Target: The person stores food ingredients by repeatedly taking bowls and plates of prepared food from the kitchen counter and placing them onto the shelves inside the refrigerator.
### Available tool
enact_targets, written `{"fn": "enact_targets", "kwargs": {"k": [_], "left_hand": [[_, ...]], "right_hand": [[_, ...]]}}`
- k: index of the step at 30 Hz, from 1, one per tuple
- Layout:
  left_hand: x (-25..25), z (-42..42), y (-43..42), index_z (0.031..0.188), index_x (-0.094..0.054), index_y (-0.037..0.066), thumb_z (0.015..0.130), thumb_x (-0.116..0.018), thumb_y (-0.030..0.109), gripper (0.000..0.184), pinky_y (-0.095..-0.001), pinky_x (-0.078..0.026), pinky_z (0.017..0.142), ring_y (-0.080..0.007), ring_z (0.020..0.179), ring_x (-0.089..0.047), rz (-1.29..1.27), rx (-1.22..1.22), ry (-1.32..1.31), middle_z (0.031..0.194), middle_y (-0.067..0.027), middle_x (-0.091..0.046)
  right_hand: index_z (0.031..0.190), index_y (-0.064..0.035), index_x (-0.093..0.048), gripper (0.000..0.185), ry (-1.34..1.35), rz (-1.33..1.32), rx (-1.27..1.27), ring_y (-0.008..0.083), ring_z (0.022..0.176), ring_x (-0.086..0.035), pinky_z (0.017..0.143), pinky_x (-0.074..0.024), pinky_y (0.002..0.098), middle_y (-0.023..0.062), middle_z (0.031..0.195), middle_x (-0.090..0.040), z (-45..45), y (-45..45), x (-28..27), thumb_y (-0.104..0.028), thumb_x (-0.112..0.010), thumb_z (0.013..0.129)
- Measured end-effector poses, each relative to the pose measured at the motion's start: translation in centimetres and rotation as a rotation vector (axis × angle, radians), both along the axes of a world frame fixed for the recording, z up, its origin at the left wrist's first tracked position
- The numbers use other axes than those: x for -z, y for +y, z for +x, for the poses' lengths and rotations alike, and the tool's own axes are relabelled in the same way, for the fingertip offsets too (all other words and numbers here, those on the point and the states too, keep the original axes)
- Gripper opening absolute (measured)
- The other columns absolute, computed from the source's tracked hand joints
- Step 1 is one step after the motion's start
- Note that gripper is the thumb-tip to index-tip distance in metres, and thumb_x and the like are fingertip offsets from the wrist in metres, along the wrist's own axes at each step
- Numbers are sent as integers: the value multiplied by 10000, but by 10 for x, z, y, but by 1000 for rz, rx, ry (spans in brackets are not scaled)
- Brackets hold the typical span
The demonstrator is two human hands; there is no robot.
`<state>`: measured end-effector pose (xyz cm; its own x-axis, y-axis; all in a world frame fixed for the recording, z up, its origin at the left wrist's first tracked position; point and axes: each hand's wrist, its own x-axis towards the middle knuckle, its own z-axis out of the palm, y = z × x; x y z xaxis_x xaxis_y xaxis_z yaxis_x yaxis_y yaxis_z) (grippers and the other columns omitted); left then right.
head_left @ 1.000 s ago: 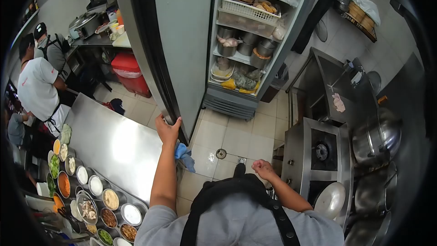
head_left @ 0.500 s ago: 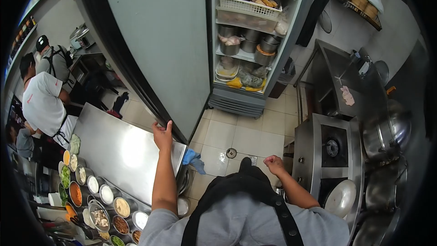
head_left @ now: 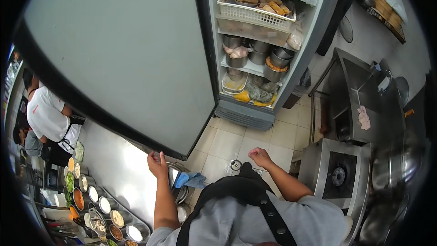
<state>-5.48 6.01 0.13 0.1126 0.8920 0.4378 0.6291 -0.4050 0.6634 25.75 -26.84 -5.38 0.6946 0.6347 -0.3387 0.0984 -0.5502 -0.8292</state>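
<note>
My left hand [head_left: 157,165] is just beyond the lower outer edge of the wide-swung fridge door [head_left: 136,54]. Its thumb and fingers are apart, with nothing held; whether a fingertip still brushes the door edge I cannot tell. Over the tiled floor in front of my body, my right hand [head_left: 260,158] has its fingers curled together and shows nothing in them. Ahead stands the open upright fridge [head_left: 246,113]. On its shelves are a white basket [head_left: 257,12] of food, a plastic bin [head_left: 252,29], several metal pots [head_left: 275,70] and bagged food [head_left: 259,92].
At left, a steel worktable [head_left: 120,159] carries several ingredient tubs [head_left: 104,205]. A blue cloth [head_left: 190,180] hangs by its corner. One co-worker in a white shirt [head_left: 45,111] stands beyond. To the right are a gas stove [head_left: 339,177] and a steel sink counter [head_left: 348,91].
The fridge door has swung wider, toward the left. My left hand has come off its edge with fingers apart. The view has moved nearer the fridge, and my right hand has shifted slightly left.
</note>
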Motion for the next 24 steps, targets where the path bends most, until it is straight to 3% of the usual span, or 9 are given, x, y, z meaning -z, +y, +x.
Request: {"fn": "enact_targets", "kwargs": {"k": [3, 8, 11, 15, 16, 19, 20, 23, 24], "left_hand": [[2, 8, -2, 979, -568, -4, 762, -732, 287, 398, -308, -418, 576, -184, 618, -477, 77, -38, 83, 706, -53, -496], [-16, 43, -22, 974, -563, 29, 810, -691, 346, 379, -325, -431, 572, -187, 581, -499, -150, -244, 34, 657, -50, -516], [-16, 58, -25, 933, -570, 35, 835, -662, 362, 354, -338, -436, 580, -197, 577, -510, -137, -399, 56, 653, -55, -541], [-4, 67, -13, 808, -551, 17, 851, -640, 321, 319, -357, -440, 588, -222, 579, -516, -156, -495, 60, 660, -78, -570], [3, 67, -8, 788, -541, 9, 853, -636, 249, 266, -340, -442, 589, -201, 583, -517, -190, -467, 107, 649, -75, -563], [30, 83, -2, 827, -550, -8, 850, -630, 183, 208, -313, -442, 593, -170, 583, -512, -311, -269, -236, 630, -52, -550], [25, 95, -9, 982, -517, -37, 836, -633, 127, 248, -283, -437, 634, -145, 637, -514, -319, -253, -196, 674, -42, -548], [40, 116, -5, 1144, -405, -61, 830, -639, 115, 429, -279, -435, 694, -152, 693, -519, -371, -222, -295, 753, -59, -550], [41, 121, -3, 1200, -321, -66, 824, -642, 105, 523, -293, -431, 740, -172, 785, -522, -417, -218, -257, 900, -106, -537]], "right_hand": [[937, -11, -625, 283, 43, 44, -34, 128, 690, -575, 637, -469, 270, 48, 766, -621, 47, 20, 17, -251, -666, 793], [922, -14, -617, 244, 60, 75, -56, 120, 676, -577, 625, -465, 262, 43, 756, -617, 109, 32, 29, -219, -656, 795], [918, -16, -616, 235, 111, 72, -63, 121, 673, -581, 623, -465, 261, 42, 751, -616, 136, 34, 24, -213, -652, 797], [917, -15, -617, 226, 182, 81, -45, 122, 675, -588, 627, -469, 262, 43, 751, -621, 160, 38, 13, -207, -647, 803], [919, -14, -616, 224, 180, 76, -30, 121, 677, -589, 631, -471, 263, 43, 751, -622, 165, 38, 9, -205, -646, 805], [938, -11, -610, 225, 160, 78, 22, 122, 684, -594, 641, -476, 264, 46, 758, -625, 177, 41, 10, -194, -642, 812], [952, -8, -604, 231, 143, 87, 42, 123, 687, -596, 644, -478, 263, 49, 766, -626, 182, 40, 15, -190, -640, 814], [1002, 4, -579, 258, 107, 115, 131, 123, 688, -594, 651, -480, 255, 55, 794, -627, 190, 37, 36, -169, -633, 819], [1019, 10, -569, 269, 92, 125, 159, 123, 688, -592, 653, -481, 251, 56, 804, -627, 196, 38, 42, -161, -631, 821]]}}
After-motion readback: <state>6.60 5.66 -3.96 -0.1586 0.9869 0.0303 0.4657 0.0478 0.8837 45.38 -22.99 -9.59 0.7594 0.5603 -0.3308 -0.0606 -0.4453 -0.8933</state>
